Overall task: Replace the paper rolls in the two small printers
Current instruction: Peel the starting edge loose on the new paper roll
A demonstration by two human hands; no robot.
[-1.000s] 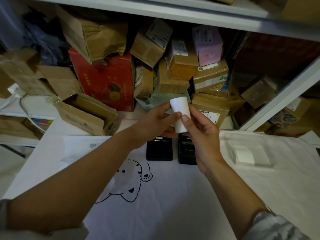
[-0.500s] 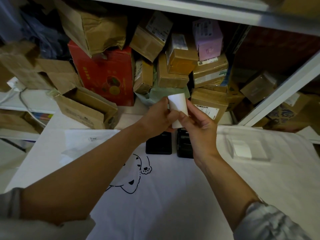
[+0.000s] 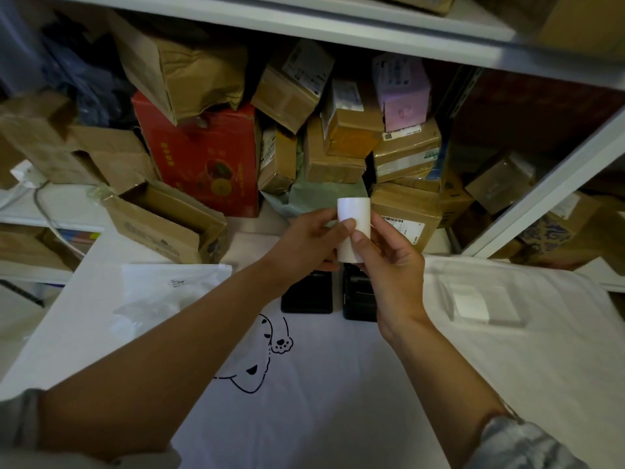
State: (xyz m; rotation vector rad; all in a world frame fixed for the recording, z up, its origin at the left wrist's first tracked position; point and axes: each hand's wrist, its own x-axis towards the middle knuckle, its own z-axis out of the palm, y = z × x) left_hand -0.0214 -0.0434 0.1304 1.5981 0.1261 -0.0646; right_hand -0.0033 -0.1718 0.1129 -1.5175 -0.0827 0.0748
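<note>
A white paper roll (image 3: 354,211) stands upright in the air above the table, gripped from both sides. My left hand (image 3: 306,240) holds its left side with the thumb across the front. My right hand (image 3: 389,258) pinches its lower right, thumb tip on the front. Below the hands two small black printers lie side by side on the white cloth: the left printer (image 3: 306,297) is partly hidden by my left wrist, the right printer (image 3: 358,299) by my right hand. Whether their lids are open I cannot tell.
A clear plastic tray (image 3: 483,299) holding white paper lies right of the printers. A clear bag (image 3: 169,292) lies to the left. An open cardboard box (image 3: 162,221) and a pile of parcels (image 3: 345,143) and a red box (image 3: 203,157) crowd the shelf behind.
The roll has gone from tilted to upright in my hands, and my fingers have shifted on it. My head view has moved slightly.
</note>
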